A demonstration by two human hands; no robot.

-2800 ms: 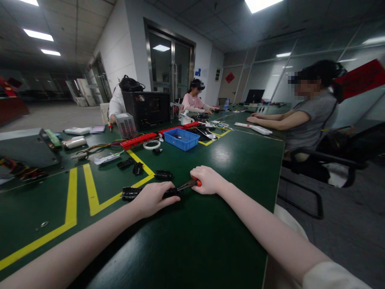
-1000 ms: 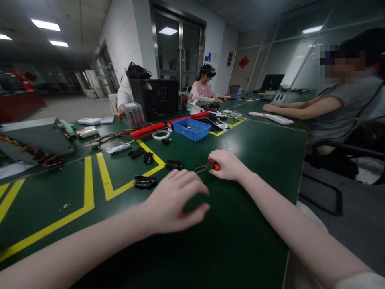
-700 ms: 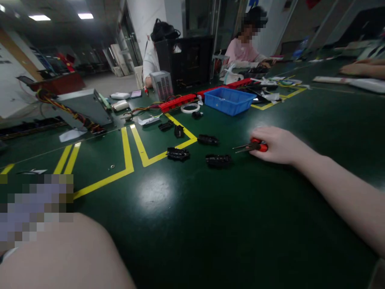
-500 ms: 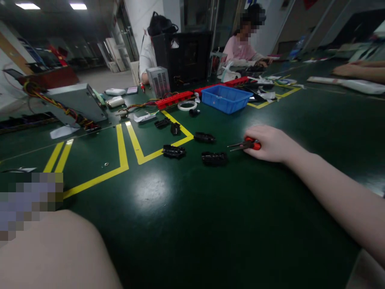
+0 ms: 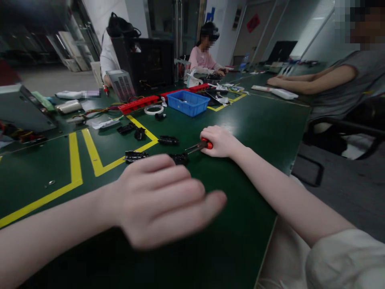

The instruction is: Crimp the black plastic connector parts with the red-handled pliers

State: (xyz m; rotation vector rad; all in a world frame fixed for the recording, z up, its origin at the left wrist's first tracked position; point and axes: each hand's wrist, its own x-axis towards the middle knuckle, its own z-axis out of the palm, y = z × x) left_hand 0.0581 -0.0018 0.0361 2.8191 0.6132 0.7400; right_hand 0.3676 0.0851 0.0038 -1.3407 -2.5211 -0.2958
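My right hand [image 5: 221, 141] rests on the green table, wrapped around long-nose pliers [image 5: 197, 147] with red handles. Their thin jaws point left towards a black plastic part [image 5: 180, 158]. Nearer to me, my left hand [image 5: 165, 200] hangs over the table, slightly blurred. Its fingers are curled together, one reaching out a little further, and nothing shows in them; the palm is hidden. Behind that hand another black part [image 5: 135, 156] is partly covered. Farther back lie a third black part [image 5: 168, 140] and two more black pieces [image 5: 126, 128] by the yellow tape.
A blue bin [image 5: 188, 105] stands beyond the pliers, beside a red power strip [image 5: 140, 104]. A white ring [image 5: 153, 109] lies left of it. A metal power supply [image 5: 21, 106] sits at far left. Co-workers sit at the back and right. The table's edge runs along my right.
My left arm, close to the camera before, has come forward, and its hand now shows over the table. The view has turned right. The pliers stay in my right hand.
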